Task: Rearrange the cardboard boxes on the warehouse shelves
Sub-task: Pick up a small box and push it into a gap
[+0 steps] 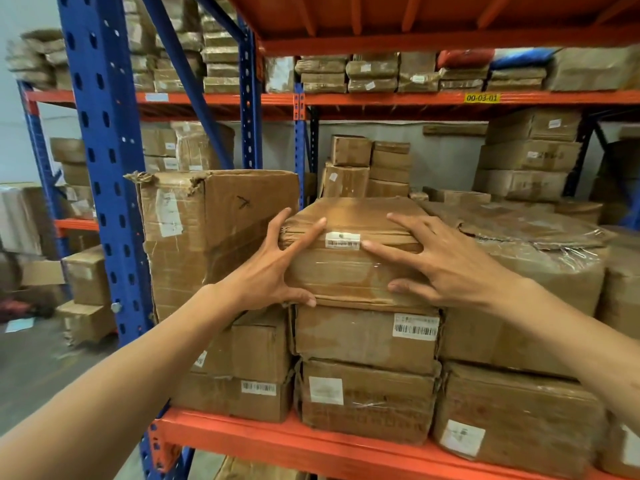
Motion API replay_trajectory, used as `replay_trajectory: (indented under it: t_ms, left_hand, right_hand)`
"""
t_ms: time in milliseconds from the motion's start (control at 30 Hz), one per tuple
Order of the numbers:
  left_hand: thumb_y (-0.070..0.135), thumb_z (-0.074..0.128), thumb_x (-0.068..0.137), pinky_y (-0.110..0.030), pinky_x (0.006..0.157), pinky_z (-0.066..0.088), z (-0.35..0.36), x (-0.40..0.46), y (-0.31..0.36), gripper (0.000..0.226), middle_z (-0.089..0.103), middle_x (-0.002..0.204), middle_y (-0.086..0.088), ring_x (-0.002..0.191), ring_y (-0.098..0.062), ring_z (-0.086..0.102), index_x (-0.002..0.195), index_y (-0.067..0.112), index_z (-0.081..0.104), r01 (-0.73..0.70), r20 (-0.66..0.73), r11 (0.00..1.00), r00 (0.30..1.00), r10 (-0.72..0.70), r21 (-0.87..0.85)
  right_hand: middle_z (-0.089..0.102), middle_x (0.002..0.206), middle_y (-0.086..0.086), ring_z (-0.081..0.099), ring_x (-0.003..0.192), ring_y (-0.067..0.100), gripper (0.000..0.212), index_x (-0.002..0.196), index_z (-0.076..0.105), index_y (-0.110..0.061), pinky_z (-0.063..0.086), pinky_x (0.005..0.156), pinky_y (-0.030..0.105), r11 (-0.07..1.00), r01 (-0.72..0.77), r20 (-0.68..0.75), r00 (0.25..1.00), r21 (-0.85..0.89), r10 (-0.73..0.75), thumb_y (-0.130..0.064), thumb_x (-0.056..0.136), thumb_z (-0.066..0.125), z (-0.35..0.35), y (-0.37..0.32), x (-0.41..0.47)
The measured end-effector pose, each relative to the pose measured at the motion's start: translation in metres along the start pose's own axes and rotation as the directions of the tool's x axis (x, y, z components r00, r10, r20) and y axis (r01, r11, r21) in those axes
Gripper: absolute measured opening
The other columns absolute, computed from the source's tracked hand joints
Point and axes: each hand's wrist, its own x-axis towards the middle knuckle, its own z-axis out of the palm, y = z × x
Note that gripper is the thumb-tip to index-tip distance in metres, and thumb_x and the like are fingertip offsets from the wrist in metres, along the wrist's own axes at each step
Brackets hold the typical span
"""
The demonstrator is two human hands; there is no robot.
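Both the left hand (277,268) and right hand (446,268) gripped the top box (349,268) (barcode-labelled) of a stack at the shelf (311,441) front edge.

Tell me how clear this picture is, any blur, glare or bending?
Head view: the top box and both hands, left hand and right hand, are fairly sharp; the far boxes upper left are smeared; glare shines off the wrapped box at right; the blue post leans from wide-angle distortion.

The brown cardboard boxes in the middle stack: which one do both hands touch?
The top brown cardboard box, with a white barcode label on its upper front edge. The left hand and right hand grip its front corners.
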Motion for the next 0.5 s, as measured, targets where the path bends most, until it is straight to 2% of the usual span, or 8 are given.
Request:
replay_trajectory:
  t_ms: [67,133,233,367,400,433,467,500]
  left_hand:
    - [0.057,0.089,0.064,-0.052,0.119,0.029,0.000,0.002,0.002,0.124,-0.011,0.156,0.011,0.146,-0.038,0.016,0.152,0.063,0.002,0.008,0.006,1.000,1.000,-0.008,0.002]
    - [0.056,0.091,0.062,-0.049,0.115,0.033,0.001,0.008,0.007,0.125,-0.004,0.153,0.015,0.142,-0.039,0.025,0.150,0.066,0.003,0.032,-0.008,0.999,0.999,-0.031,0.013]
    - [0.057,0.092,0.059,-0.045,0.113,0.034,0.005,0.015,0.017,0.126,0.000,0.152,0.017,0.139,-0.039,0.031,0.150,0.067,0.004,0.036,-0.026,0.998,0.999,-0.035,0.054]
    - [0.055,0.093,0.058,-0.044,0.113,0.034,0.006,0.016,0.019,0.125,0.001,0.155,0.010,0.140,-0.040,0.031,0.148,0.068,0.007,0.066,-0.034,0.996,0.997,-0.065,0.055]
    - [0.054,0.093,0.058,-0.044,0.112,0.035,0.006,0.016,0.020,0.125,0.001,0.155,0.010,0.140,-0.040,0.031,0.148,0.068,0.007,0.070,-0.034,0.996,0.997,-0.068,0.053]
    - [0.053,0.093,0.059,-0.044,0.112,0.035,0.006,0.015,0.022,0.125,0.001,0.155,0.011,0.140,-0.040,0.031,0.148,0.068,0.008,0.074,-0.035,0.996,0.997,-0.072,0.051]
    - [0.053,0.093,0.059,-0.045,0.112,0.035,0.007,0.015,0.024,0.125,0.001,0.155,0.011,0.140,-0.040,0.032,0.149,0.067,0.008,0.081,-0.034,0.995,0.996,-0.079,0.051]
    - [0.052,0.093,0.060,-0.046,0.112,0.036,0.007,0.016,0.026,0.125,0.000,0.155,0.010,0.139,-0.041,0.033,0.149,0.066,0.007,0.094,-0.031,0.994,0.995,-0.092,0.055]
  right_hand:
    - [0.033,0.160,0.016,0.047,0.128,0.038,0.079,0.163,0.013,-0.048,0.058,0.070,0.048,0.999,0.020,0.020,1.000,-0.036,-0.019,-0.079,0.094,0.036,0.001,0.010,-0.002]
    - [0.036,0.157,0.012,0.049,0.125,0.036,0.086,0.162,0.008,-0.052,0.059,0.060,0.044,0.998,0.026,0.064,0.998,-0.049,-0.023,-0.087,0.088,0.035,0.002,0.019,-0.004]
    - [0.038,0.152,0.010,0.048,0.127,0.034,0.088,0.160,0.005,-0.056,0.060,0.065,0.046,1.000,0.009,0.092,0.996,-0.027,-0.006,-0.090,0.085,0.035,0.004,0.030,-0.007]
    - [0.039,0.151,0.012,0.046,0.128,0.033,0.087,0.160,0.002,-0.056,0.059,0.069,0.046,1.000,0.000,0.077,0.997,-0.031,0.002,-0.090,0.086,0.032,0.009,0.034,-0.009]
    - [0.041,0.149,0.013,0.047,0.126,0.033,0.087,0.161,0.003,-0.055,0.059,0.072,0.047,1.000,0.003,0.061,0.998,-0.029,-0.001,-0.089,0.086,0.032,0.010,0.034,-0.009]
    - [0.044,0.147,0.014,0.049,0.125,0.034,0.086,0.162,0.005,-0.054,0.057,0.082,0.052,0.999,0.013,0.047,0.999,-0.041,-0.011,-0.088,0.087,0.032,0.010,0.035,-0.009]
    - [0.047,0.145,0.016,0.050,0.125,0.035,0.085,0.162,0.009,-0.052,0.048,0.099,0.060,0.996,0.026,0.042,0.999,-0.081,-0.023,-0.087,0.088,0.031,0.010,0.036,-0.009]
    - [0.049,0.142,0.017,0.051,0.125,0.035,0.084,0.163,0.011,-0.050,0.029,0.115,0.065,0.990,0.036,0.041,0.999,-0.135,-0.031,-0.087,0.089,0.028,0.009,0.037,-0.009]
